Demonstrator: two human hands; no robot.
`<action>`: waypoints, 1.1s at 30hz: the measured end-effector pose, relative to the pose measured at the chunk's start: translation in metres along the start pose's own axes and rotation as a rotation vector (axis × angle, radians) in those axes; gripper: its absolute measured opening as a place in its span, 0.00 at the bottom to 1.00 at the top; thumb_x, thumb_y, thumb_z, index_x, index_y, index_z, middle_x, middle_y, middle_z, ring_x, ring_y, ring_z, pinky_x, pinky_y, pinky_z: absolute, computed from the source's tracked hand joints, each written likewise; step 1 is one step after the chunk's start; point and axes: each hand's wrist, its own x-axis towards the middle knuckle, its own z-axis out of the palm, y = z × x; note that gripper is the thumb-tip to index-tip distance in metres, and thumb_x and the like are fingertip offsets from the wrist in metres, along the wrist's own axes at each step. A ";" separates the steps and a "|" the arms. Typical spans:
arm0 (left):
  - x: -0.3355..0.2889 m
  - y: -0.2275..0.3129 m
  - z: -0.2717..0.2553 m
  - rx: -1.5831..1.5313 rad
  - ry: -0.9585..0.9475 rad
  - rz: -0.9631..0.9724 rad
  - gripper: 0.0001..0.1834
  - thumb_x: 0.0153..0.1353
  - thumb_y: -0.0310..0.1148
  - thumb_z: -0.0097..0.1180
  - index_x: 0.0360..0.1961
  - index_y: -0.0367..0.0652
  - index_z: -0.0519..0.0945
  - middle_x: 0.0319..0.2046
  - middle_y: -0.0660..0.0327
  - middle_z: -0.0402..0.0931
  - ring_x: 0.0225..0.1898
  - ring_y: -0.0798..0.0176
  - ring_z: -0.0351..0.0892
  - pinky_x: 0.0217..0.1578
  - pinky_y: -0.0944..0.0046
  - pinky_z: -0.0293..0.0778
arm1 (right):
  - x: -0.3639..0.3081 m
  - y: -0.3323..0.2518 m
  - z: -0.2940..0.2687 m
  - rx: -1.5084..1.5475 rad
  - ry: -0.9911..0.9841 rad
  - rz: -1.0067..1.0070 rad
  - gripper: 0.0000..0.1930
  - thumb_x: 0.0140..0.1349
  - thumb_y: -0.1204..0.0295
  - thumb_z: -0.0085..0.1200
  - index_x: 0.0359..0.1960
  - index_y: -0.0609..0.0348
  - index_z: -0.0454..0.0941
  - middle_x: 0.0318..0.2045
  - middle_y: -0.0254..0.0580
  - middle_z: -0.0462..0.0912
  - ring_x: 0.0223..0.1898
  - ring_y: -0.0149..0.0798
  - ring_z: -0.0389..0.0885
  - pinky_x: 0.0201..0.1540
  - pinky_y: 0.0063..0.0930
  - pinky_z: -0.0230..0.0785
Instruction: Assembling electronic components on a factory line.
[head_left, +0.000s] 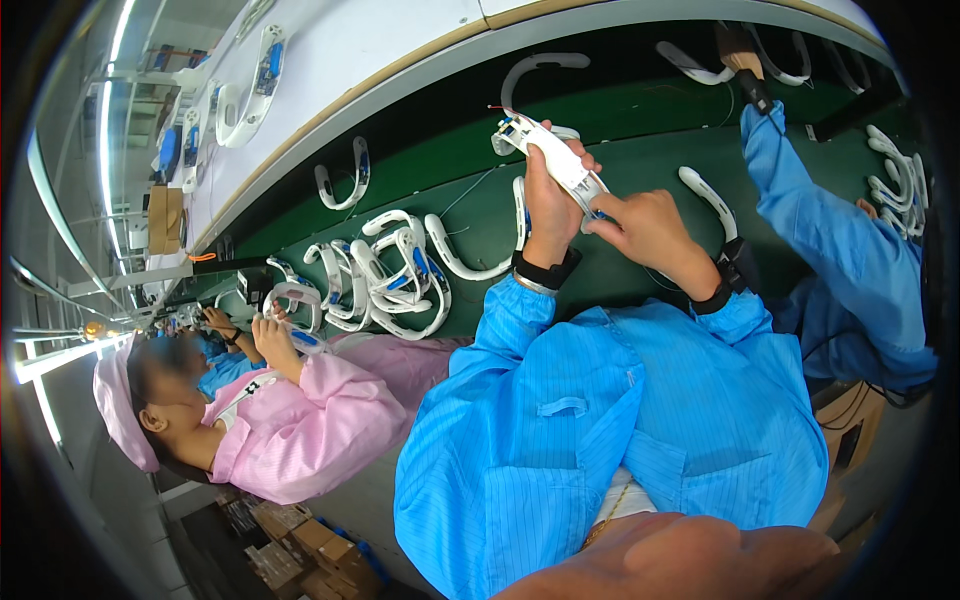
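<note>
My left hand point(546, 198) is wrapped round a white curved plastic housing point(562, 163), holding it tilted above the green bench. Thin wires, one of them red, stick out of its far end. At the near end my right hand point(650, 232) pinches the housing between thumb and fingers, beside a small blue part; the exact contact is hidden. Both wrists wear black bands. Just left of my left hand lies a white U-shaped housing point(466, 262), and right of my right hand is another curved white piece point(708, 196).
A pile of white curved housings with blue parts point(400, 275) lies to the left on the green bench point(600, 290). A co-worker in pink point(310, 430) sits left; a co-worker's blue sleeve point(830, 220) reaches in from the right. A white shelf point(400, 45) runs along the far side.
</note>
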 end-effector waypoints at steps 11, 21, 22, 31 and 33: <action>0.008 -0.023 0.014 0.014 -0.033 -0.008 0.24 0.72 0.52 0.25 0.58 0.48 0.59 0.35 0.58 0.70 0.34 0.60 0.70 0.40 0.56 0.71 | 0.000 0.016 0.014 0.025 0.267 0.069 0.06 0.55 0.73 0.53 0.23 0.59 0.72 0.19 0.44 0.75 0.20 0.49 0.76 0.22 0.41 0.67; 0.021 -0.025 0.013 0.056 0.007 0.115 0.30 0.69 0.58 0.25 0.63 0.50 0.54 0.38 0.57 0.69 0.36 0.59 0.71 0.42 0.54 0.71 | 0.001 0.028 0.025 0.457 0.519 0.156 0.08 0.51 0.81 0.59 0.34 0.60 0.77 0.25 0.44 0.78 0.25 0.41 0.79 0.27 0.29 0.70; 0.021 -0.026 0.013 0.076 0.005 0.118 0.30 0.69 0.58 0.25 0.63 0.50 0.54 0.38 0.57 0.69 0.36 0.59 0.71 0.42 0.54 0.70 | 0.002 0.028 0.026 0.388 0.579 0.076 0.09 0.51 0.82 0.58 0.35 0.60 0.77 0.26 0.43 0.77 0.25 0.39 0.79 0.27 0.27 0.70; 0.019 -0.033 0.011 -0.039 -0.002 0.061 0.29 0.70 0.58 0.25 0.62 0.50 0.54 0.38 0.57 0.69 0.36 0.59 0.71 0.43 0.53 0.70 | -0.005 0.033 0.039 0.394 0.725 0.117 0.12 0.50 0.83 0.60 0.37 0.63 0.76 0.28 0.42 0.78 0.29 0.38 0.80 0.31 0.26 0.72; 0.016 -0.034 0.013 -0.014 -0.011 0.073 0.28 0.70 0.56 0.26 0.63 0.50 0.53 0.38 0.57 0.68 0.36 0.59 0.71 0.43 0.53 0.70 | -0.004 0.035 0.045 0.435 0.727 0.125 0.12 0.50 0.83 0.60 0.38 0.63 0.76 0.29 0.42 0.79 0.29 0.37 0.80 0.32 0.25 0.72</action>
